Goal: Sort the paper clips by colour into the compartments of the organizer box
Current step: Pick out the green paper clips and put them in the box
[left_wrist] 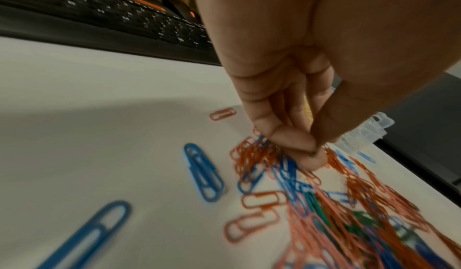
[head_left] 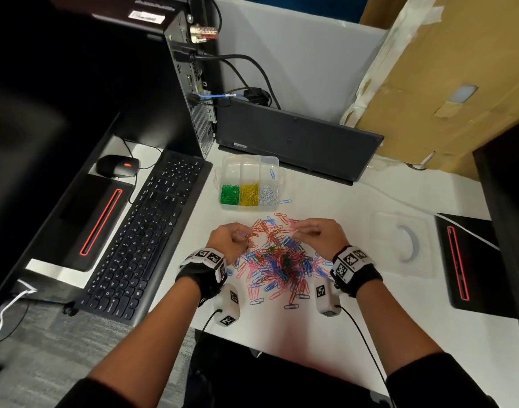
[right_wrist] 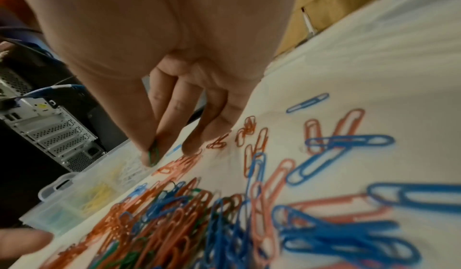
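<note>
Head view: I see mixed pile of paper clips [head_left: 277,260], red, blue, some green, on white desk [head_left: 370,319], between my two hands. Right hand [head_left: 317,235] pinches green clip [right_wrist: 153,156] between thumb and fingertip at pile's far edge. Left hand [head_left: 230,241] fingers curled, tips pressed to thumb at pile; whether they hold clip, I cannot tell. Organizer box [head_left: 277,164] just beyond pile: green, yellow, white clips in near compartments. Keyboard [head_left: 146,231] left of pile.

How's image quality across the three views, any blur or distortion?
Head view: sharp at centre, wide-angle bending at the edges, left side dark. Left wrist view: near blue clips soft, left hand casts a broad shadow. Right wrist view: heavy streaking on the table, organizer box blurred.
</note>
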Available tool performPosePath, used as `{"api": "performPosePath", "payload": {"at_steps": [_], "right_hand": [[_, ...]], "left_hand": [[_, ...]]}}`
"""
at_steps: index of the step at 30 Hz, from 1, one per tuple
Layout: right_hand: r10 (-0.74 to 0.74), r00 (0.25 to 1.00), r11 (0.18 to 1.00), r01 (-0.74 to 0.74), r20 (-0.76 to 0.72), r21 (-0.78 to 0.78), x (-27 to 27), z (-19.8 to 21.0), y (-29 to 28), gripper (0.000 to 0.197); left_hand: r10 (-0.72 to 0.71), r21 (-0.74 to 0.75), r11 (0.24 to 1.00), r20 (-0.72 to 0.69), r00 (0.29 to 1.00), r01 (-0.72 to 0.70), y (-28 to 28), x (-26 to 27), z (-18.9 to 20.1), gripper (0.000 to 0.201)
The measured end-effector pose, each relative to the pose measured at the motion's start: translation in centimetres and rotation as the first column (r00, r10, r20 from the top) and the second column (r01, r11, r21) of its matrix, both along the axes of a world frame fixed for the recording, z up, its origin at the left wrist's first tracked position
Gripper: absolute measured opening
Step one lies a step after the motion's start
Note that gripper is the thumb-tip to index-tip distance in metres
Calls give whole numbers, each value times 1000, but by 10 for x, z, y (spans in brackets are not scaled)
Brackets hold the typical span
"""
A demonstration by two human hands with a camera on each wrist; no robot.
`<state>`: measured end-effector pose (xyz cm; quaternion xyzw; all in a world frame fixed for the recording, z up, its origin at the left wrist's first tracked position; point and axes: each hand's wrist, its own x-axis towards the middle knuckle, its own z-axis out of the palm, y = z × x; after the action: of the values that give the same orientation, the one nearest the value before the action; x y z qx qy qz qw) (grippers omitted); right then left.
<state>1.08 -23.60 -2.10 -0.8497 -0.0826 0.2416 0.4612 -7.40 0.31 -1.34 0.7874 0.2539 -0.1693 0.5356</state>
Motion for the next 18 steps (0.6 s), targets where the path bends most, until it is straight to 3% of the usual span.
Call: {"api": "performPosePath", "payload": {"at_steps": [2,4,8,11,14,18], "right_hand": [[-28,1000,999,27,5,38,-2,3,-2,17],[-37,993,990,52,-114,128,-7,4,-2,18],[-4,974,994,29,-227,104,-16,0,-3,24],[27,990,999,-30,-141,-19,-24,-3,-3,25],[94,996,988,-93,7,-122,-28,-3,-4,16],[185,971,970,-155,153,-187,-30,-2,-1,20]], "left_hand": [[-15,-48,999,28,999,16,-6,-1,-2,32],[-18,-24,1000,42,999,19,-14,0,-8,43],[-193,142,973,81,978,180,-34,0,1,34],[-346,287,908,100,933,306,-46,-1,1,22],[-439,419,824,49,897,380,-52,-2,-9,22],[-468,483,780,31,883,397,-57,-2,-7,23]]}}
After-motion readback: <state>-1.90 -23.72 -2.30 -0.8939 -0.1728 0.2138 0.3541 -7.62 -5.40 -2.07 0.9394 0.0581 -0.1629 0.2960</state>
